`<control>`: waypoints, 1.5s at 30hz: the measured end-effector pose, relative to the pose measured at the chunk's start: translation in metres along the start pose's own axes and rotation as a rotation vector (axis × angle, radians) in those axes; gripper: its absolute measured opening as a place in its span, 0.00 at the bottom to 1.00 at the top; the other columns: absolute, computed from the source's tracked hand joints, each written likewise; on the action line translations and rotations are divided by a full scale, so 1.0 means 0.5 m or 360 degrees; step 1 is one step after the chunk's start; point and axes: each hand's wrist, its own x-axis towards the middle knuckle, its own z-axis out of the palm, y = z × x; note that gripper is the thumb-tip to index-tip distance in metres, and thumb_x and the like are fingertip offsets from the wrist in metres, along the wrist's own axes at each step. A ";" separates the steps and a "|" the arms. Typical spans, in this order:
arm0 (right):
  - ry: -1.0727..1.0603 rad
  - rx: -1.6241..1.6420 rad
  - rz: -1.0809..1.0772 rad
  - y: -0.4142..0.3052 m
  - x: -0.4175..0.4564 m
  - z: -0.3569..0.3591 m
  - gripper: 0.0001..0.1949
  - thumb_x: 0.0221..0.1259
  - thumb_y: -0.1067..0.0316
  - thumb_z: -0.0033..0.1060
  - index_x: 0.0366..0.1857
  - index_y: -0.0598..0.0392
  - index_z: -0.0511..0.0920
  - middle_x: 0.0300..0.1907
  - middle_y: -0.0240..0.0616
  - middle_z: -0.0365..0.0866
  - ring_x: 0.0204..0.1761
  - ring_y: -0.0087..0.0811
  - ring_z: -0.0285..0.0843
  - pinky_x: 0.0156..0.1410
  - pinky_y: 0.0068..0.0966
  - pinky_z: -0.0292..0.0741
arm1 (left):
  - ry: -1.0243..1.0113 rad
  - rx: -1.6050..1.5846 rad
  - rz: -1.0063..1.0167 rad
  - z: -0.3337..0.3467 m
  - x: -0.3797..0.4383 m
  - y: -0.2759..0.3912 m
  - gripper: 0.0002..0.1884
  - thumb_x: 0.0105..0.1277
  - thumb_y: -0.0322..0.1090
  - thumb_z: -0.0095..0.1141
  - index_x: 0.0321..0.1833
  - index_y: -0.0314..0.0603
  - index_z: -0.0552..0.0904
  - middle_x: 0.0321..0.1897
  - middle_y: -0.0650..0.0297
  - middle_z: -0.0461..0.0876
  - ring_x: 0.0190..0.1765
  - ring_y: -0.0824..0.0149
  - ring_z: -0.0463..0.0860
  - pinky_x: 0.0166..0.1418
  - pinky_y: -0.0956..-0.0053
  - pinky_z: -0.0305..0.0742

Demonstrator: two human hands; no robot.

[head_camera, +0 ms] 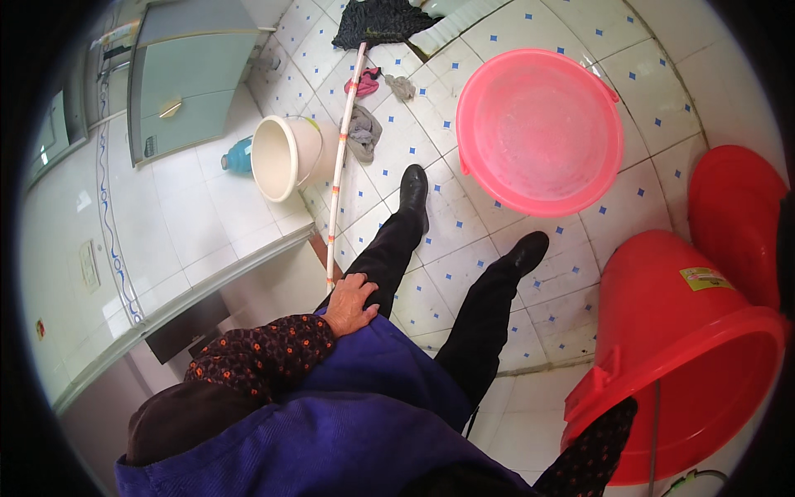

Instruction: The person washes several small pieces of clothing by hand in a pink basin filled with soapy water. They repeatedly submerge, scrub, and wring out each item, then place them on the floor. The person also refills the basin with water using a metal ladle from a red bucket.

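Note:
My left hand [351,304] rests palm down on my left thigh, over black trousers at the hem of a blue garment, and holds nothing. My right hand is out of view; only its dark patterned sleeve [590,444] shows, against the rim of a large red plastic bucket [658,298]. That bucket lies tilted at my right with its mouth towards me. A pink plastic basin [540,133] sits on the tiled floor beyond my black shoes. A mop with a striped pole [338,168] and a black cloth head [382,23] lies to the left of my feet.
A cream bucket [273,158] and a blue bottle [239,156] stand left of the pole. Grey [364,133] and pink cloths [366,82] lie on the floor. A red lid or basin [733,199] leans by the right wall. A tiled ledge [217,248] runs along the left.

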 end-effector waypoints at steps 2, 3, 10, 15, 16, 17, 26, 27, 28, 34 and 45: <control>-0.0035 0.0412 -0.0012 -0.025 -0.038 -0.004 0.15 0.71 0.56 0.55 0.45 0.60 0.79 0.32 0.38 0.76 0.29 0.33 0.73 0.31 0.29 0.69 | 0.0000 -0.0010 0.0015 0.002 0.007 0.004 0.23 0.54 0.41 0.67 0.52 0.41 0.81 0.52 0.51 0.75 0.57 0.49 0.73 0.58 0.57 0.70; -0.0070 0.0580 0.0000 -0.040 -0.067 0.001 0.14 0.71 0.57 0.55 0.45 0.59 0.79 0.31 0.36 0.76 0.28 0.32 0.73 0.29 0.28 0.69 | -0.0004 -0.0006 0.0000 0.002 0.002 0.000 0.23 0.54 0.41 0.67 0.52 0.41 0.81 0.51 0.51 0.75 0.57 0.49 0.73 0.58 0.57 0.70; 0.0241 0.1241 0.0199 -0.204 -0.356 -0.056 0.11 0.72 0.59 0.55 0.44 0.55 0.77 0.24 0.24 0.70 0.19 0.16 0.64 0.21 0.17 0.61 | 0.0001 -0.0133 -0.0032 -0.020 0.006 -0.023 0.22 0.54 0.40 0.66 0.52 0.41 0.81 0.53 0.50 0.74 0.58 0.47 0.73 0.61 0.55 0.70; 0.0826 0.0901 0.0001 -0.279 -0.548 -0.110 0.12 0.73 0.55 0.57 0.41 0.54 0.74 0.22 0.24 0.68 0.17 0.14 0.61 0.18 0.15 0.56 | 0.0110 -0.0227 -0.0005 -0.038 0.006 -0.054 0.22 0.53 0.38 0.68 0.52 0.41 0.81 0.53 0.50 0.75 0.57 0.46 0.74 0.61 0.55 0.70; 0.0878 0.0858 -0.0049 -0.305 -0.581 -0.112 0.12 0.73 0.56 0.57 0.41 0.54 0.74 0.22 0.25 0.68 0.18 0.14 0.62 0.18 0.15 0.56 | 0.0141 -0.0253 0.0027 -0.038 0.012 -0.059 0.22 0.53 0.38 0.68 0.52 0.42 0.81 0.53 0.49 0.75 0.57 0.46 0.74 0.61 0.55 0.70; 0.0929 0.0816 -0.0097 -0.329 -0.613 -0.111 0.12 0.73 0.56 0.57 0.41 0.54 0.73 0.22 0.25 0.68 0.18 0.14 0.62 0.18 0.15 0.57 | 0.0192 -0.0288 0.0045 -0.041 0.011 -0.070 0.22 0.52 0.38 0.68 0.51 0.41 0.81 0.51 0.50 0.75 0.56 0.46 0.74 0.59 0.54 0.70; 0.0485 0.0971 -0.0216 -0.522 -0.682 0.041 0.10 0.72 0.60 0.59 0.46 0.54 0.75 0.23 0.28 0.70 0.18 0.16 0.66 0.19 0.15 0.62 | 0.0387 -0.0535 0.0054 -0.038 -0.016 -0.152 0.20 0.51 0.37 0.67 0.48 0.40 0.81 0.49 0.49 0.76 0.54 0.45 0.74 0.58 0.55 0.70; 0.0448 0.0931 -0.0256 -0.538 -0.671 0.075 0.10 0.72 0.61 0.59 0.47 0.54 0.76 0.23 0.27 0.71 0.18 0.17 0.66 0.19 0.15 0.63 | 0.0400 -0.0599 0.0080 -0.038 -0.016 -0.163 0.20 0.51 0.37 0.67 0.48 0.40 0.81 0.49 0.49 0.76 0.55 0.45 0.74 0.58 0.55 0.70; 0.0410 0.0881 -0.0268 -0.546 -0.654 0.101 0.09 0.72 0.62 0.59 0.46 0.55 0.77 0.23 0.27 0.71 0.17 0.16 0.66 0.19 0.15 0.62 | 0.0423 -0.0639 0.0082 -0.046 -0.014 -0.175 0.20 0.52 0.37 0.67 0.48 0.41 0.81 0.50 0.49 0.76 0.55 0.46 0.74 0.58 0.55 0.70; 0.0278 0.0257 -0.0587 -0.546 -0.508 0.199 0.11 0.72 0.65 0.57 0.46 0.62 0.78 0.25 0.30 0.73 0.22 0.18 0.69 0.24 0.19 0.66 | 0.0252 -0.0696 -0.0046 -0.082 -0.005 -0.199 0.20 0.55 0.39 0.67 0.51 0.41 0.82 0.52 0.51 0.75 0.58 0.48 0.73 0.62 0.58 0.69; 0.0785 -0.0636 -0.1334 -0.637 -0.447 0.259 0.17 0.65 0.72 0.62 0.56 0.65 0.77 0.48 0.51 0.82 0.46 0.49 0.81 0.52 0.37 0.77 | 0.0202 -0.0651 -0.0087 -0.085 -0.014 -0.195 0.21 0.55 0.38 0.67 0.51 0.41 0.81 0.53 0.51 0.75 0.58 0.48 0.73 0.62 0.57 0.69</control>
